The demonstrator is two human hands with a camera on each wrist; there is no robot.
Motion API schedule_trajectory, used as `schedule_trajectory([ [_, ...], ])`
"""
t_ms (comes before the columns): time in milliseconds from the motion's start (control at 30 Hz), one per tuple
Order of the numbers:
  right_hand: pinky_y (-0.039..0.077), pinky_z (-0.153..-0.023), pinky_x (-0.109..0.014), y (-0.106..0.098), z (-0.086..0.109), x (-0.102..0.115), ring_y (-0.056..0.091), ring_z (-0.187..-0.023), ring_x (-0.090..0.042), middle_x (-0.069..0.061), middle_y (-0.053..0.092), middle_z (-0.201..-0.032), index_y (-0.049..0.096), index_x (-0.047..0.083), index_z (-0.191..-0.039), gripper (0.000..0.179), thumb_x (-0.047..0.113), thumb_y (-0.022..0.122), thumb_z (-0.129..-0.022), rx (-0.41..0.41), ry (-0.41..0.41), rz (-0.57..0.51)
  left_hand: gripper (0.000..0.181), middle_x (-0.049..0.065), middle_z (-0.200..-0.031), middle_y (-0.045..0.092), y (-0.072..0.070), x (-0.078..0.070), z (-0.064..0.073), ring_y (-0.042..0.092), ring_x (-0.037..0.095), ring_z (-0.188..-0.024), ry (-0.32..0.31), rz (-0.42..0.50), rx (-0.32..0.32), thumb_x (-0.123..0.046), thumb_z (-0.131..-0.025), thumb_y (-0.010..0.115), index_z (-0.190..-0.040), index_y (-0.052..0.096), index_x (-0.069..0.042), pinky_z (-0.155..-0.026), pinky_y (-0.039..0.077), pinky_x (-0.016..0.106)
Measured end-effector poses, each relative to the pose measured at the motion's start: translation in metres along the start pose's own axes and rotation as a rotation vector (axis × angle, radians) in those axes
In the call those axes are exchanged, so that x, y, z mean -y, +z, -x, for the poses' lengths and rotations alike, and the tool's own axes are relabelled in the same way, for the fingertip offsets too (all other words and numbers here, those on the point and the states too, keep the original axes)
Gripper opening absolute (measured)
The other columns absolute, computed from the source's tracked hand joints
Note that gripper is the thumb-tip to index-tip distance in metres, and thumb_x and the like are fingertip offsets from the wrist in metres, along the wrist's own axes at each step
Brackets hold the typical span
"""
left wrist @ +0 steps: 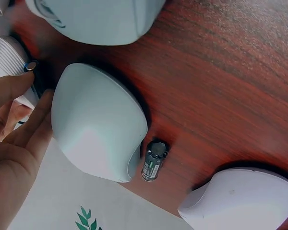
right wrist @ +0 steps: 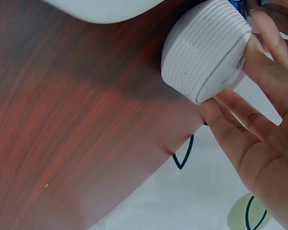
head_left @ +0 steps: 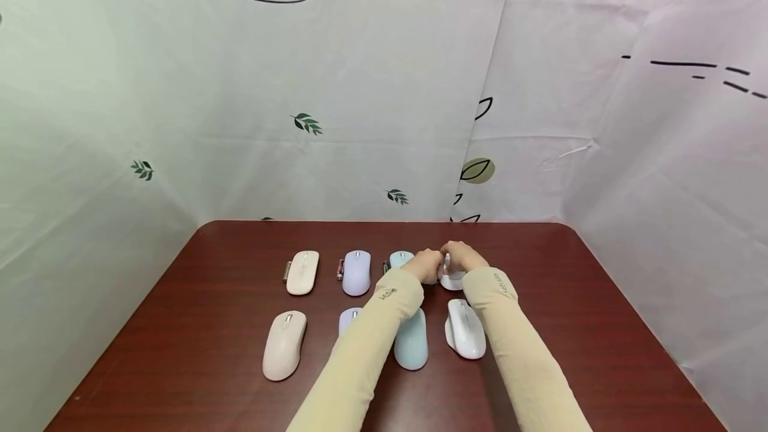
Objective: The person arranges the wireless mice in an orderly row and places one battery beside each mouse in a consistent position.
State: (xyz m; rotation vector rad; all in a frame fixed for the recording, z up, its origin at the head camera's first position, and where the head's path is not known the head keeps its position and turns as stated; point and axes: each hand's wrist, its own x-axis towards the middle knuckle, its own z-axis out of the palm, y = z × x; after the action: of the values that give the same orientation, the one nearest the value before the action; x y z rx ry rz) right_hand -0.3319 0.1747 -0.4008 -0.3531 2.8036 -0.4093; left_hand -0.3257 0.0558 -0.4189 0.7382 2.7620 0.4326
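Note:
At the back right of the table, my right hand [head_left: 463, 257] grips a white ribbed mouse [right wrist: 206, 52], its thumb and fingers at the mouse's end. That mouse [head_left: 452, 282] is partly covered by the hand in the head view. Just to its left, my left hand [head_left: 425, 267] pinches a small dark battery [left wrist: 34, 79] with a shiny end, right beside the ribbed mouse. A light blue mouse [left wrist: 98, 124] lies close to the left fingers, with another battery [left wrist: 155, 160] on the table beside it.
Lavender [head_left: 357, 273] and beige [head_left: 303, 273] mice, each with a battery alongside, continue the back row leftward. Nearer me lie a beige mouse [head_left: 285, 345], a lavender mouse [head_left: 349, 319] partly under my left sleeve, a light blue mouse [head_left: 411, 344] and a white mouse [head_left: 467, 332].

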Motion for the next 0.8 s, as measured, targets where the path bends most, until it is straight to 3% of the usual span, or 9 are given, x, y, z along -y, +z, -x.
schedule_trajectory([
  [200, 0.048, -0.076, -0.035, 0.004, -0.002, 0.002, 0.058, -0.102, -0.030, -0.022, 0.061, -0.120, 0.064, -0.003, -0.115, 0.041, -0.009, 0.067, -0.075, 0.006, -0.003, -0.004, 0.024, -0.004, -0.065, 0.055, 0.003, 0.004, 0.004, 0.050, 0.011, -0.062, 0.019, -0.017, -0.041, -0.010, -0.090, 0.060, -0.065, 0.060, -0.013, -0.061, 0.040, 0.020],
  [467, 0.049, -0.077, -0.037, 0.006, -0.005, 0.003, 0.059, -0.101, -0.032, -0.024, 0.061, -0.118, 0.063, -0.005, -0.114, 0.038, -0.008, 0.066, -0.076, 0.012, -0.036, -0.026, 0.024, -0.002, -0.070, 0.061, 0.006, 0.000, 0.012, 0.052, 0.012, -0.065, 0.052, -0.135, -0.071, -0.008, -0.090, 0.057, -0.067, 0.060, -0.015, -0.062, 0.042, 0.022],
  [800, 0.047, -0.090, -0.044, 0.006, 0.002, -0.005, 0.054, -0.114, -0.038, -0.024, 0.058, -0.123, 0.062, -0.004, -0.114, 0.038, -0.001, 0.069, -0.078, -0.018, -0.080, 0.024, 0.015, -0.001, -0.081, 0.067, 0.003, 0.001, 0.021, 0.054, 0.009, -0.068, 0.092, -0.108, -0.115, -0.007, -0.089, 0.060, -0.079, 0.068, -0.013, -0.062, 0.042, 0.020],
])
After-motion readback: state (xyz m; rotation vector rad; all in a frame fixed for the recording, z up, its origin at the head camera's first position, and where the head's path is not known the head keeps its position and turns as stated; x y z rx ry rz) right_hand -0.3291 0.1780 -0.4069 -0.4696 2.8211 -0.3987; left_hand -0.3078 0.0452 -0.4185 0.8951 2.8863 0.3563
